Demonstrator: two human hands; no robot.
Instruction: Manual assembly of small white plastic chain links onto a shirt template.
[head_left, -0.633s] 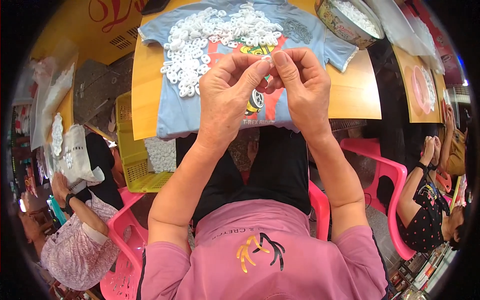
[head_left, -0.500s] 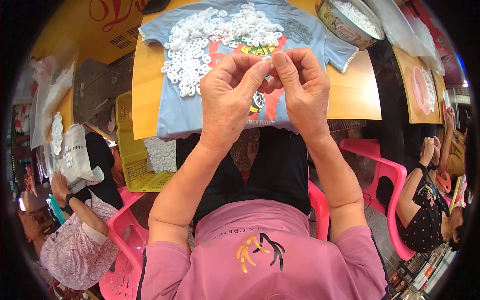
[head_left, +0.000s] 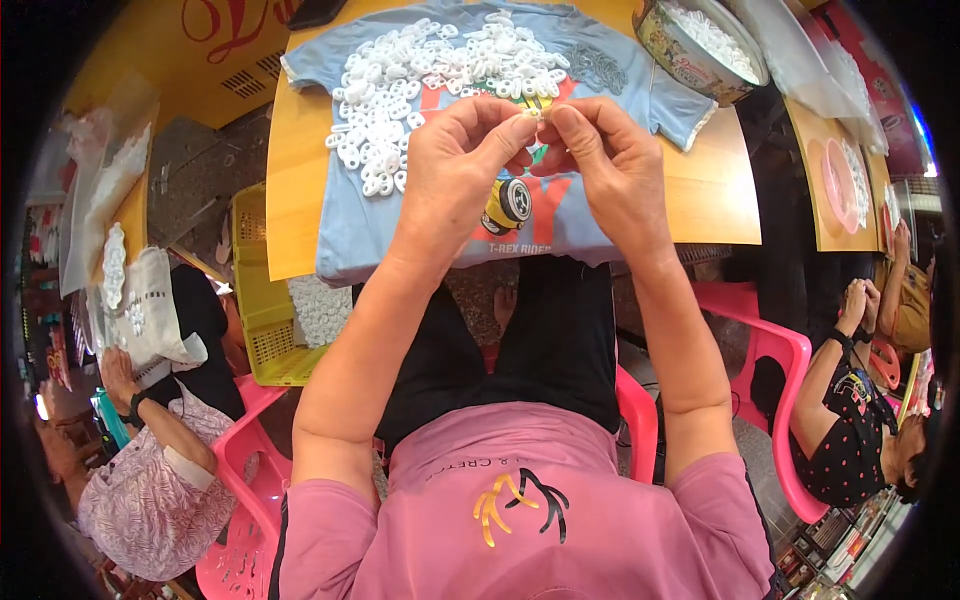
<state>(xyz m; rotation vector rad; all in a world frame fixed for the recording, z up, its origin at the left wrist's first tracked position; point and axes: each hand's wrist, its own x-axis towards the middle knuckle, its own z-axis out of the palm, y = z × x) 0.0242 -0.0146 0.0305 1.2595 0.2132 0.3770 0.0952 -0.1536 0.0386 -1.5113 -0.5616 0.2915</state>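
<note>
Over a blue T-shirt (head_left: 360,235) spread on the table, my two hands meet. My left hand (head_left: 455,165) pinches a small white plastic piece (head_left: 533,114) between thumb and fingertips. Close beside it, my right hand (head_left: 610,160) has thumb and forefinger pressed together; whatever they grip is too small to make out. Beyond my hands lies a wide heap of white plastic pieces with holes (head_left: 385,95), curving down along the left of the shirt. A small pile of thin grey pieces (head_left: 597,66) rests to its right.
A round patterned tin (head_left: 690,65) of white pieces stands at the table's far right. A yellow crate (head_left: 265,345) sits low on the left, beside a bag of white pieces (head_left: 322,308). Pink chairs (head_left: 790,400) and seated people flank me on both sides.
My hands have drawn slightly apart at the fingertips, the right one shifting a little right. The white piece shows more between them, and more of the shirt print is visible.
</note>
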